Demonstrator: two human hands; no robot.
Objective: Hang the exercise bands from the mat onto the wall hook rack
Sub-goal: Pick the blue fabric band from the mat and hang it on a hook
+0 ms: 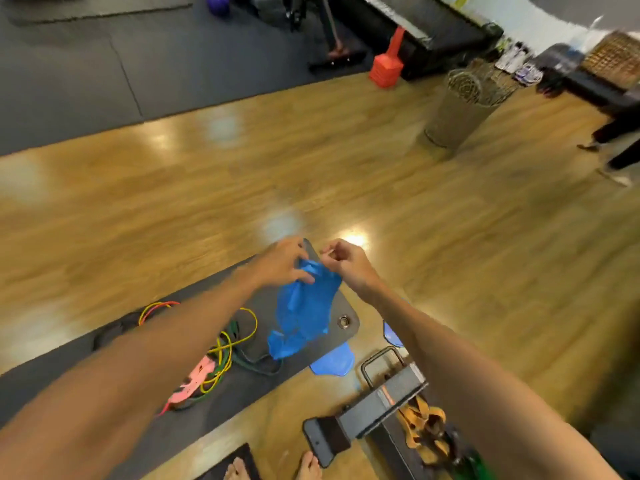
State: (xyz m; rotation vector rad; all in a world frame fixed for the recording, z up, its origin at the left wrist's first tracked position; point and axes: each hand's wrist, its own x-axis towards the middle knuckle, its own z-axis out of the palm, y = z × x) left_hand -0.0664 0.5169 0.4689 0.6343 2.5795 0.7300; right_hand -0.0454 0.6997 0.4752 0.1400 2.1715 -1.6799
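Note:
A wide blue exercise band hangs from both hands above the dark grey mat. My left hand grips its top edge on the left. My right hand pinches the top edge on the right. On the mat lie a yellow tube band, a green band, a pink flat band and an orange-red loop. A second blue band lies on the floor at the mat's corner. The wall hook rack is not in view.
A black metal stand with an orange band on it sits at my lower right, near my bare feet. A woven basket, stacked red cones and a black bench stand beyond the wooden floor. A person's legs are at far right.

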